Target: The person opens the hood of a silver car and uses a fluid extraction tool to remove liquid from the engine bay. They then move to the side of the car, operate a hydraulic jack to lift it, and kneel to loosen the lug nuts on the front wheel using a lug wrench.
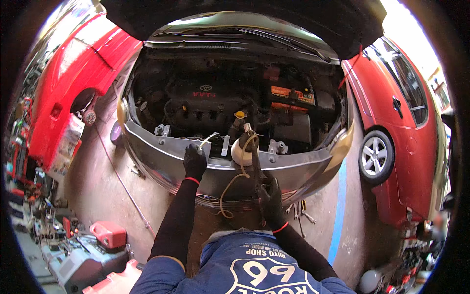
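Observation:
My left hand (195, 162), black-gloved, is closed on a slender pale tool (208, 139) over the silver front edge (161, 144) of an open-hood car. A white canister (241, 153) with a metal fitting (247, 128) on top stands at that edge, right of centre, a looped translucent hose (225, 201) hanging from it down the bumper. Below the canister my right hand (269, 193), also gloved, is closed on a dark elongated item (257, 174), too dim to identify. Behind lie the black engine cover (205, 98), a yellow cap (239, 114) and the battery (292, 94).
Red cars stand at left (83, 59) and right (401, 147). The raised hood (240, 12) spans the top. Several wrenches (298, 210) lie on the floor beside blue tape (338, 220). A long rod (122, 191), a red container (108, 232) and cluttered tools are at lower left.

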`<state>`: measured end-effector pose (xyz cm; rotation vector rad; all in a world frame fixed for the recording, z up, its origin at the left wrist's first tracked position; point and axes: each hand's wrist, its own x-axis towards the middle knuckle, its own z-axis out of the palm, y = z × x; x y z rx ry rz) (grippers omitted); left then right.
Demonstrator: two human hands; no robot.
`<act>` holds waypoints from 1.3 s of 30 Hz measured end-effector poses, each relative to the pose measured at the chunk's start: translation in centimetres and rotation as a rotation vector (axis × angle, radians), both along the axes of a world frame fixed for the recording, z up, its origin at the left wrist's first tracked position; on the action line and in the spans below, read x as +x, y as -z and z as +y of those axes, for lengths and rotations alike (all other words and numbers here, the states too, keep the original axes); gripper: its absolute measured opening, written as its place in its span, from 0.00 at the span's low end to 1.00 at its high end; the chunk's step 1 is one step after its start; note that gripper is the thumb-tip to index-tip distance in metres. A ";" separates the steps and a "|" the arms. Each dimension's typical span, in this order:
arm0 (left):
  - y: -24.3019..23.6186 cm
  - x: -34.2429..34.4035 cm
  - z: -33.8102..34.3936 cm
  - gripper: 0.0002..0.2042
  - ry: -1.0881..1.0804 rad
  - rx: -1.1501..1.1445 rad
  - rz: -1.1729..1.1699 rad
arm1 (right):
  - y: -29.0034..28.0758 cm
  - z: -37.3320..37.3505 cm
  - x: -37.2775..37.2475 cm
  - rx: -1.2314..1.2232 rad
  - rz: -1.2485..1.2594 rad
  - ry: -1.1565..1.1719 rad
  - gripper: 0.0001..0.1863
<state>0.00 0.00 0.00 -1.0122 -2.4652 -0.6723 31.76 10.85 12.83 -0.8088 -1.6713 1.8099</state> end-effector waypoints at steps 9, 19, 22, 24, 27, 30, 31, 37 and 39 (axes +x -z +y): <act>-16.4 23.0 1.7 0.10 -0.048 0.556 -0.518 | -1.2 3.8 1.0 0.018 0.184 -0.355 0.13; -16.3 28.5 2.7 0.15 0.109 0.412 -0.588 | 1.4 5.5 1.0 -0.250 0.112 -0.407 0.15; -13.4 25.0 2.1 0.17 0.226 0.330 -0.352 | 3.9 6.3 0.8 0.099 0.089 -0.436 0.13; -11.5 22.4 3.2 0.19 0.378 0.185 -0.486 | 5.3 6.2 1.4 0.036 0.138 -0.450 0.13; -9.1 20.5 4.5 0.15 0.619 0.144 -0.329 | 6.8 6.5 0.9 -0.444 0.109 -0.416 0.14; -8.0 20.1 6.4 0.14 0.595 0.327 -0.782 | 6.9 5.8 1.3 -0.006 0.033 -0.375 0.13; -8.1 20.4 6.7 0.14 0.571 0.440 -0.982 | 6.3 5.8 2.0 0.271 0.048 -0.407 0.13; -11.0 22.5 6.4 0.17 0.362 0.664 -1.674 | -1.8 8.7 11.0 0.387 -0.012 -0.372 0.19; -12.0 22.7 5.7 0.17 0.405 0.591 -1.673 | -4.1 10.2 12.5 0.198 -0.123 -0.400 0.21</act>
